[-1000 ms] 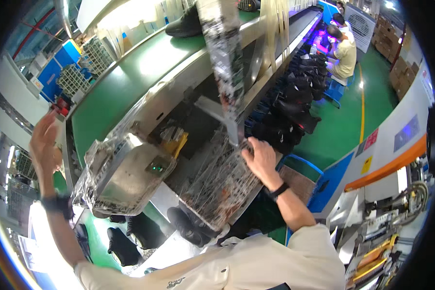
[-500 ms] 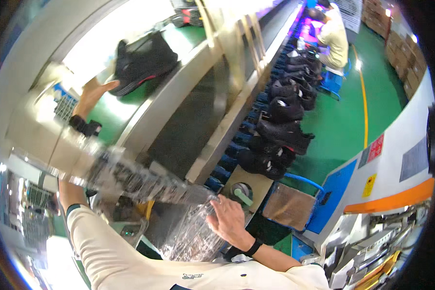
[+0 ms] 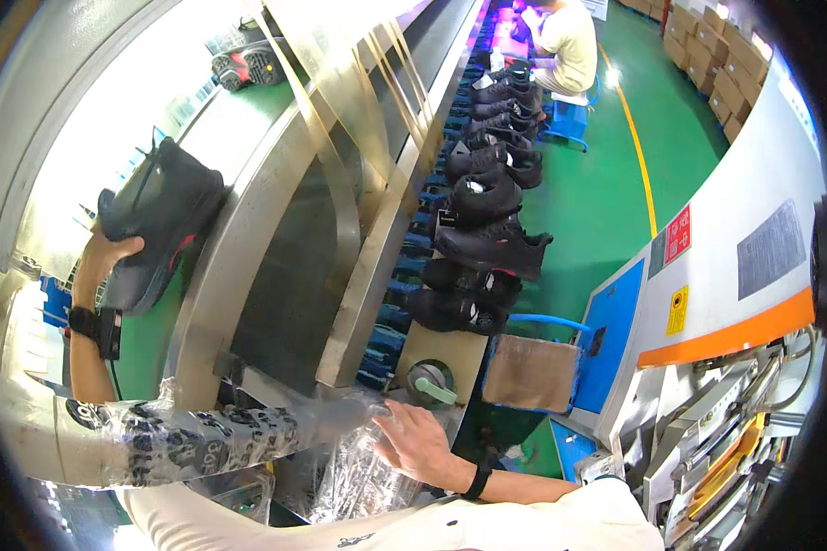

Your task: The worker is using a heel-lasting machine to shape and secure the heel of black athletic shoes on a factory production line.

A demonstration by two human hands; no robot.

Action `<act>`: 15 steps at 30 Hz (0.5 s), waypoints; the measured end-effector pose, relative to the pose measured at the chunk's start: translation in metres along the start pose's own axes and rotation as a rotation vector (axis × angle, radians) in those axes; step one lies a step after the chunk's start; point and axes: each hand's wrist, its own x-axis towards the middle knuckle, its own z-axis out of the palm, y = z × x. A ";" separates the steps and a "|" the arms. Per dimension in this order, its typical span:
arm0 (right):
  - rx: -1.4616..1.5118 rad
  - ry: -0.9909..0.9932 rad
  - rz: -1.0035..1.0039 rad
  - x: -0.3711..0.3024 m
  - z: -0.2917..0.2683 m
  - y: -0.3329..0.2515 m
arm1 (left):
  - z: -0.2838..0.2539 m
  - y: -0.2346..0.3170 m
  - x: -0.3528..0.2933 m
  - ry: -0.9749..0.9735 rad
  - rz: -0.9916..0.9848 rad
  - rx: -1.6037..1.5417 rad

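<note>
Over the green belt at the left, my left hand [image 3: 101, 257] is closed around one end of a black sneaker [image 3: 170, 188]. Its thumb lies across the upper, and its other fingers are mostly hidden. The sneaker has laces and a red patch by the sole. My left forearm passes behind a bar wrapped in clear printed plastic film [image 3: 211, 443]. My right hand [image 3: 420, 444] lies at the right end of that bar, fingers stretched over the film and holding nothing I can see. Crumpled clear film [image 3: 358, 477] hangs just below it.
Several black sneakers [image 3: 492, 243] line a blue-slatted conveyor [image 3: 377, 354] on the right. A metal rail [image 3: 239, 239] edges the green belt. Near my right hand are a green-handled knob [image 3: 432, 381] and a brown-topped stool [image 3: 528, 372]. Another person [image 3: 565, 46] sits farther along.
My left hand has gone from touching the sneaker's tip to gripping it, and the sneaker has turned. The view has shifted. My right hand stays at the wrapped bar's end.
</note>
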 end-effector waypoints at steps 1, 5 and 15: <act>-0.001 -0.008 -0.008 0.000 0.003 -0.001 | 0.004 -0.001 -0.018 0.018 -0.039 -0.010; -0.003 -0.004 -0.026 -0.006 0.003 -0.004 | 0.018 0.018 -0.059 0.209 0.052 0.111; -0.052 0.069 -0.098 -0.012 0.020 0.010 | -0.007 0.051 -0.261 0.511 0.275 0.630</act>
